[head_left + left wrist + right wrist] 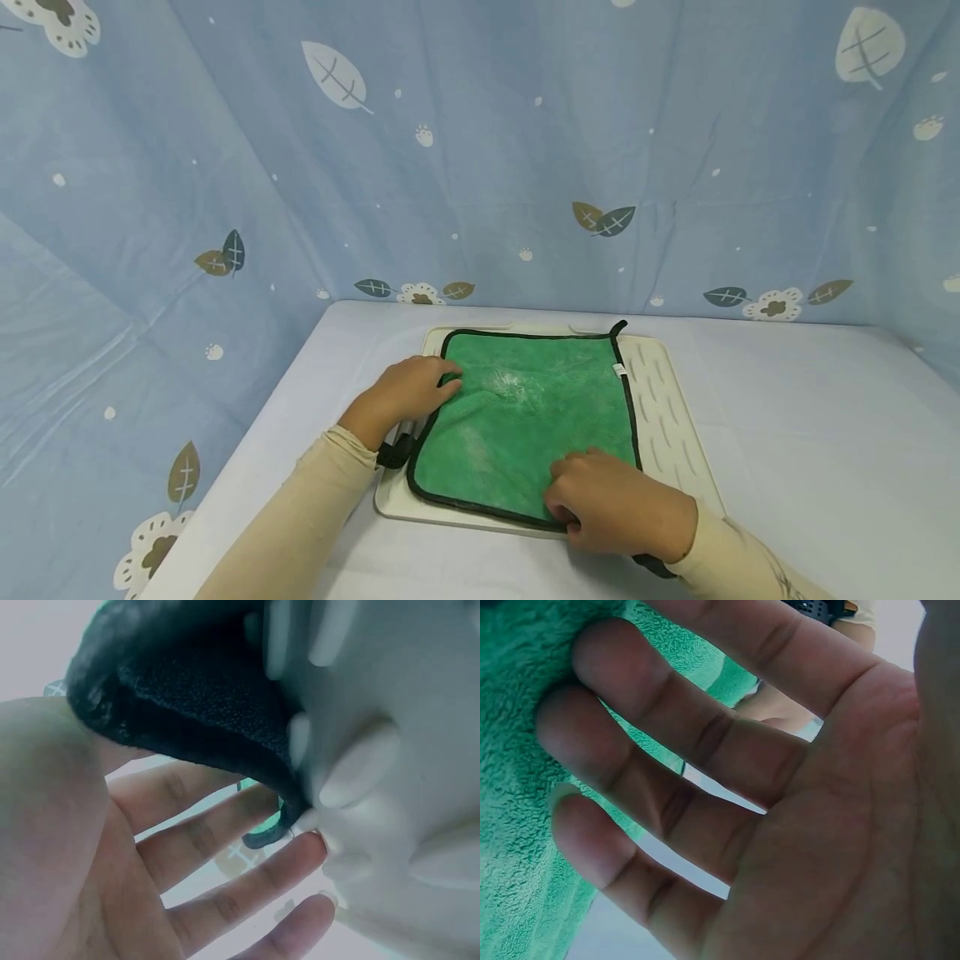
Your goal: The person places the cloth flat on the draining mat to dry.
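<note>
A green cloth (525, 417) with a black border lies spread over a cream ridged board (667, 417). My left hand (412, 390) is at the cloth's left edge, thumb and forefinger apart over it. In the left wrist view, that hand's (202, 862) long fingers extend nearly straight beside the lifted dark edge of the cloth (202, 720), some tips near the ridged board (360, 765). Near the cloth's front right corner is my right hand (618, 504). The right wrist view shows this hand's (780, 787) slightly bent fingers touching the green pile (517, 787); its thumb tip is hidden there.
The board lies on a white-covered table (810, 433). Behind and to the left hangs a blue curtain (487, 167) with leaf and flower prints. A small black loop (618, 327) sticks out at the cloth's far right corner, with a white tag (619, 370) below it.
</note>
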The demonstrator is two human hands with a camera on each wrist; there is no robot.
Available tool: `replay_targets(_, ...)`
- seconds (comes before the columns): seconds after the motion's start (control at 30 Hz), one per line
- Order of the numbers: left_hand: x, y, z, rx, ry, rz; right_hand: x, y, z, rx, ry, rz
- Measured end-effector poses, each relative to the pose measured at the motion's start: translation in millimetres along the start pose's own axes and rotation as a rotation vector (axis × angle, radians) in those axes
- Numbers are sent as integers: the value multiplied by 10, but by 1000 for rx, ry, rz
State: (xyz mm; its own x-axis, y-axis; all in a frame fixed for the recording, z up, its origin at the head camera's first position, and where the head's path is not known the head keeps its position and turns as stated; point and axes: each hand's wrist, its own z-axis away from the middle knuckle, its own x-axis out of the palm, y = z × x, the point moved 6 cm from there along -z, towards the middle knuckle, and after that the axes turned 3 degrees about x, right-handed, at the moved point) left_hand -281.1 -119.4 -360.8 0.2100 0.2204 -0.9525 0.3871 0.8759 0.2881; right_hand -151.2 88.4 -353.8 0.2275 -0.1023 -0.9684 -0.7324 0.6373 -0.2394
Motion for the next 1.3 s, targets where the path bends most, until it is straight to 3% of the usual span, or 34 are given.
replay_targets(0.8,9,-16,-10,-5,-2,13,-4,-21,25,-26,-29,-67)
replay_targets(0.97,-22,30,15,11,10,-15,-2,36,25,9,-60,-124)
replay_targets(1.17,-100,115,70,5,29,-20,-53,133,-9,54,-19,-108)
replay_targets(1.23,-125,167,110,32,55,-32,-69,162,-14,69,-11,-91)
replay_targets(1.3,-153,249,178,105,100,-57,-92,192,-11,83,4,-65)
